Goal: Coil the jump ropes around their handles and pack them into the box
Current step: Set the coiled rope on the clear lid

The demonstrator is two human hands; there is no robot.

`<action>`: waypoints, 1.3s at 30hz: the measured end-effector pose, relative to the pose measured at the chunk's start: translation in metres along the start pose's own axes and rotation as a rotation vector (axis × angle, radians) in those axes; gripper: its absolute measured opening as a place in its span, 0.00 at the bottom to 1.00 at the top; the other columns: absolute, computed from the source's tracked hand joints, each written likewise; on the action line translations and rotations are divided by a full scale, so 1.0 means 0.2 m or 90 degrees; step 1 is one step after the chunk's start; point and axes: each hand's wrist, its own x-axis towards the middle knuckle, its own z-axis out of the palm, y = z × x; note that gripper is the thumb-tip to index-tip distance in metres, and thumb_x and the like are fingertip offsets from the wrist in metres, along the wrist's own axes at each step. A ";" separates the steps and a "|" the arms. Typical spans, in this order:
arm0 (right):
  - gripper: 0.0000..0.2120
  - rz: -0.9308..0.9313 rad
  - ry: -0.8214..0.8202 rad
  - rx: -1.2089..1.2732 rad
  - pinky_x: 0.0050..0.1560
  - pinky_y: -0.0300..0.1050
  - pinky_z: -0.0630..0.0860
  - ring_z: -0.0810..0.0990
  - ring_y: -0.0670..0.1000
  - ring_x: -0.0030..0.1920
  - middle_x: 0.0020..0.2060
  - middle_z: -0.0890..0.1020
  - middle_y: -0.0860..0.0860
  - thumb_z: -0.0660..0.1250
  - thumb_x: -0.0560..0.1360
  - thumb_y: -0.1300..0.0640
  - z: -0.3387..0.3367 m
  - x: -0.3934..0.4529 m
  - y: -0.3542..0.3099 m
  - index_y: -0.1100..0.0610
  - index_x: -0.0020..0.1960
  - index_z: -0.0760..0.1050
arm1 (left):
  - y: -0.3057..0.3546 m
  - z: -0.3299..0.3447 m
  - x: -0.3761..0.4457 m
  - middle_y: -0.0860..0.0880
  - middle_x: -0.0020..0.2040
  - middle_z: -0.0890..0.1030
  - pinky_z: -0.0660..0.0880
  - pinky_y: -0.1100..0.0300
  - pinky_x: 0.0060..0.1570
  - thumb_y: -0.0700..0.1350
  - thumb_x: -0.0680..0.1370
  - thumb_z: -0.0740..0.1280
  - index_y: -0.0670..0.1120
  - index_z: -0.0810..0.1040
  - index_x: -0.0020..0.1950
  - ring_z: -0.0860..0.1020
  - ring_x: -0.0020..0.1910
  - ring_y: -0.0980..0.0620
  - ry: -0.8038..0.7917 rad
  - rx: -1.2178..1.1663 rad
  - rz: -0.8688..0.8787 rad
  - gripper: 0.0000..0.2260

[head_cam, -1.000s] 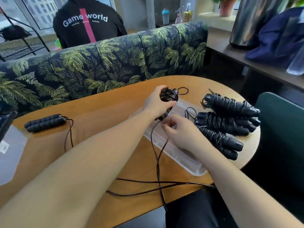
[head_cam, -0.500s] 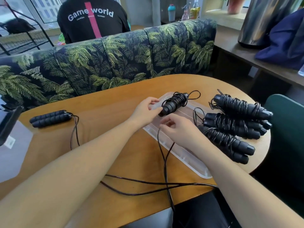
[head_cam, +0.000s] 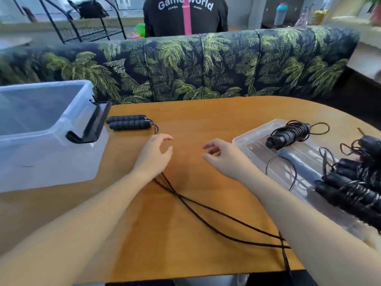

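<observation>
Two black foam handles (head_cam: 128, 122) of an uncoiled jump rope lie side by side on the wooden table (head_cam: 206, 120), beside the clear plastic box (head_cam: 51, 129) at the left. Their black cord (head_cam: 206, 211) trails across the table toward the near right edge. My left hand (head_cam: 154, 155) hovers just below the handles, fingers relaxed, holding nothing. My right hand (head_cam: 222, 155) hangs loosely curled and empty to its right. A coiled jump rope (head_cam: 288, 135) rests on the clear lid (head_cam: 253, 143). Several more coiled ropes (head_cam: 354, 182) are piled at the far right.
A palm-print sofa back (head_cam: 206, 67) runs behind the table. A person in a black top (head_cam: 185, 15) sits beyond it, back turned. The box has a black latch (head_cam: 90, 129) sticking out toward the handles.
Both hands let go of the coiled rope, which now lies on the lid, and moved left toward the uncoiled rope's handles. The view swung left, bringing the box into sight.
</observation>
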 end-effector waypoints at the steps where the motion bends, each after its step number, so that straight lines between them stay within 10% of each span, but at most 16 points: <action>1: 0.12 -0.003 -0.011 0.001 0.42 0.46 0.79 0.82 0.52 0.47 0.47 0.79 0.40 0.65 0.80 0.48 0.04 0.05 -0.04 0.49 0.62 0.75 | -0.05 -0.04 -0.02 0.53 0.60 0.75 0.76 0.53 0.58 0.40 0.81 0.65 0.56 0.76 0.56 0.77 0.55 0.53 0.049 0.006 0.030 0.11; 6: 0.20 -0.021 -0.017 0.006 0.36 0.39 0.73 0.79 0.45 0.44 0.56 0.80 0.48 0.63 0.81 0.43 0.21 0.34 -0.20 0.51 0.68 0.72 | -0.25 -0.16 -0.07 0.51 0.56 0.73 0.69 0.64 0.60 0.35 0.80 0.65 0.44 0.77 0.55 0.72 0.57 0.54 0.208 0.044 0.096 0.07; 14: 0.34 0.022 -0.038 -0.029 0.58 0.50 0.75 0.77 0.54 0.60 0.63 0.76 0.51 0.68 0.75 0.37 0.47 0.82 -0.36 0.51 0.75 0.64 | -0.34 -0.16 -0.05 0.53 0.59 0.72 0.72 0.58 0.54 0.45 0.82 0.63 0.49 0.71 0.65 0.74 0.55 0.53 0.206 -0.023 -0.078 0.11; 24: 0.42 -0.255 -0.129 -0.278 0.78 0.62 0.54 0.48 0.57 0.81 0.82 0.48 0.49 0.68 0.76 0.49 0.72 1.15 -0.44 0.45 0.82 0.46 | -0.34 -0.20 -0.04 0.55 0.60 0.72 0.67 0.72 0.51 0.41 0.81 0.64 0.50 0.71 0.65 0.72 0.59 0.56 0.194 -0.086 -0.118 0.13; 31: 0.39 -0.195 -0.150 -0.249 0.70 0.55 0.66 0.67 0.63 0.70 0.72 0.68 0.59 0.71 0.74 0.46 0.71 1.19 -0.43 0.53 0.80 0.58 | -0.36 -0.20 -0.04 0.54 0.63 0.70 0.74 0.55 0.63 0.40 0.80 0.65 0.51 0.68 0.67 0.72 0.63 0.53 0.197 -0.113 -0.106 0.17; 39: 0.33 -0.173 -0.174 -0.205 0.61 0.52 0.74 0.75 0.55 0.61 0.64 0.74 0.52 0.72 0.71 0.52 0.49 0.80 -0.27 0.50 0.74 0.65 | -0.38 -0.16 -0.04 0.44 0.78 0.62 0.56 0.45 0.77 0.48 0.73 0.72 0.45 0.61 0.76 0.60 0.79 0.44 0.261 0.126 0.055 0.35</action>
